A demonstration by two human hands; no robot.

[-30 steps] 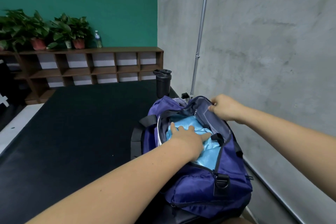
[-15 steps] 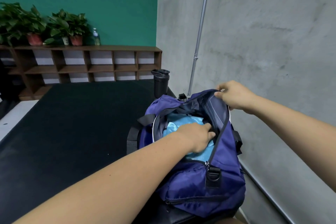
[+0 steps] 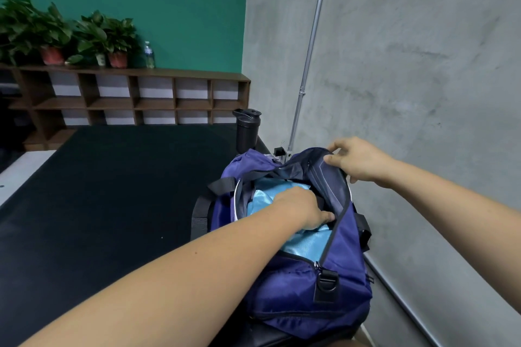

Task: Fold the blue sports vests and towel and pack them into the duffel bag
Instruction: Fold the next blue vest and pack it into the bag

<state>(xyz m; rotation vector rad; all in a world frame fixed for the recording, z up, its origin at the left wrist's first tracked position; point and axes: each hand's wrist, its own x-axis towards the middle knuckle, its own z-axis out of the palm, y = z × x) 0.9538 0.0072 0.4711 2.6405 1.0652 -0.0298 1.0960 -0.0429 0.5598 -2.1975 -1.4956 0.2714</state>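
L hand point(image 3: 301, 207) is reaching down into the open duffel bag point(image 3: 338, 267), knuckles up, thumb lying along the zip edge. Its fingers are going under the raised flap & out of sight, so can't tell if they're gripping anything or just pressing. It's resting on the light-blue fabric point(image 3: 306, 244) filling the bag's main compartment; can't tell vest from towel. R hand point(image 3: 359, 160) is pinching the bag's top flap at the far right, thumb on the near face & fingers curled over the edge, holding it up w/ the mouth gaping. Bag is sitting at the right edge of the dark surface point(image 3: 112, 205), next to the grey wall point(image 3: 423, 65). A black shaker bottle point(image 3: 247, 129) is standing upright just beyond the bag. A metal pole point(image 3: 310, 45) is running up the wall. Far left, a wooden shelf point(image 3: 141, 93) is carrying potted plants point(image 3: 56, 34) & a small water bottle point(image 3: 148, 55).
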